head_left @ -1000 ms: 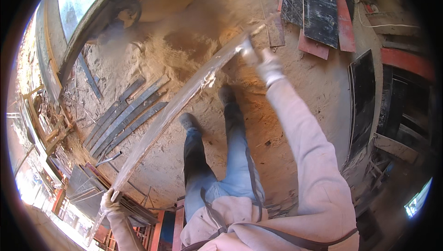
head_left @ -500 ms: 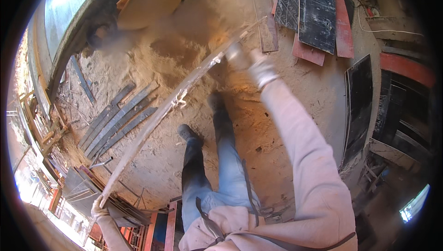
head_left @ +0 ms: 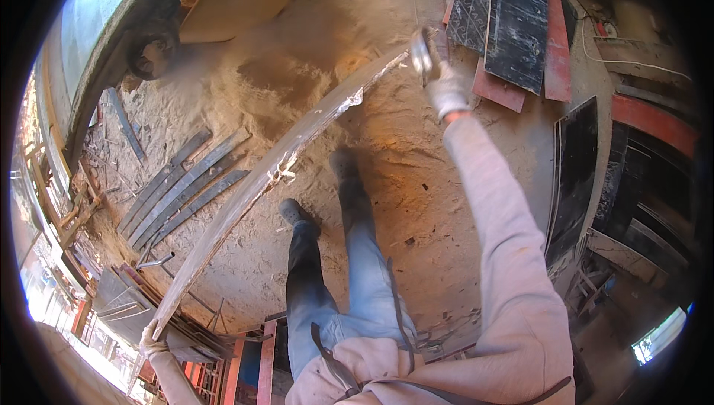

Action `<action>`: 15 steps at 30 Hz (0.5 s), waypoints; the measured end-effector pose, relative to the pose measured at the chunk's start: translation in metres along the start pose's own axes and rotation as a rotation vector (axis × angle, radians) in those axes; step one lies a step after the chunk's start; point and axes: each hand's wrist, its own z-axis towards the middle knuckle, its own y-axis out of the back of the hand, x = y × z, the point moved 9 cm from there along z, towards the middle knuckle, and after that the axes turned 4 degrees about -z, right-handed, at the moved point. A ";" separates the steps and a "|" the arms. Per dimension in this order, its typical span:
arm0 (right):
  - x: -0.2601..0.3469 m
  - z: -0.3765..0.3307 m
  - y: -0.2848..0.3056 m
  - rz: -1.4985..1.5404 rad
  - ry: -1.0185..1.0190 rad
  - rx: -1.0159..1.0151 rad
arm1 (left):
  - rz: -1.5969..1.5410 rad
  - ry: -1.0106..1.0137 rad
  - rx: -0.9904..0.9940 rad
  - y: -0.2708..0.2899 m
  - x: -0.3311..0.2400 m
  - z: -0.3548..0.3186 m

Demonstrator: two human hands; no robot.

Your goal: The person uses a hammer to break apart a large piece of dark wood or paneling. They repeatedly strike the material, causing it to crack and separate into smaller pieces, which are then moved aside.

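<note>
A long, dusty wooden board [head_left: 249, 185] slants from lower left to upper middle, with splintered, pale bits along its near edge. My gloved left hand [head_left: 153, 342] is closed around its lower end. My gloved right hand [head_left: 448, 94] is closed on a hammer-like tool with a shiny metal head [head_left: 422, 57]. The tool is just right of the board's far tip and looks apart from it. Motion blurs its exact shape. My feet stand on the sandy ground [head_left: 394, 219], to the right of the board.
Several narrow dark strips [head_left: 186, 185] lie left of the board. Black and red panels [head_left: 513, 26] are stacked at upper right, and another black panel [head_left: 574, 174] lies at right. A wheel [head_left: 154, 52] shows under a large metal-edged structure at upper left. Stacked sheets [head_left: 123, 304] stand near my left hand.
My right hand and the tool have swung up and to the right, away from the board's far end. The board remains in my left hand, with its tip slightly lower in view.
</note>
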 end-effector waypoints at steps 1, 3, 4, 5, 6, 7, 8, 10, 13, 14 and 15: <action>0.011 0.022 0.020 -0.369 0.127 -0.143 | 0.133 -0.099 0.006 -0.001 -0.007 0.001; -0.003 0.008 -0.008 -0.112 -0.033 -0.035 | 0.157 -0.066 0.026 0.000 0.001 -0.005; 0.003 -0.014 -0.028 0.019 -0.108 0.022 | -0.122 0.142 -0.031 0.004 0.020 -0.005; 0.017 -0.044 -0.051 0.065 0.027 0.055 | -0.390 0.348 -0.085 0.008 0.036 -0.006; 0.027 -0.074 -0.075 0.110 0.161 0.086 | -0.660 0.551 -0.139 0.004 0.050 -0.013; 0.036 -0.100 -0.094 0.015 0.315 0.090 | -0.535 0.480 -0.225 0.001 0.040 -0.006; 0.043 -0.119 -0.110 -0.071 0.462 0.102 | -0.556 0.478 -0.199 -0.007 0.031 -0.002; 0.055 -0.101 -0.110 -0.123 0.511 0.143 | -0.611 0.474 -0.158 -0.015 0.026 0.001; 0.040 -0.041 -0.084 -0.073 0.649 0.075 | -0.318 0.281 -0.059 0.006 0.018 0.016; 0.023 -0.020 -0.070 -0.201 0.564 -0.106 | -0.152 0.153 -0.088 0.012 0.011 0.018; 0.014 -0.001 -0.051 -0.102 0.395 -0.144 | -0.363 0.274 -0.086 0.019 0.025 0.016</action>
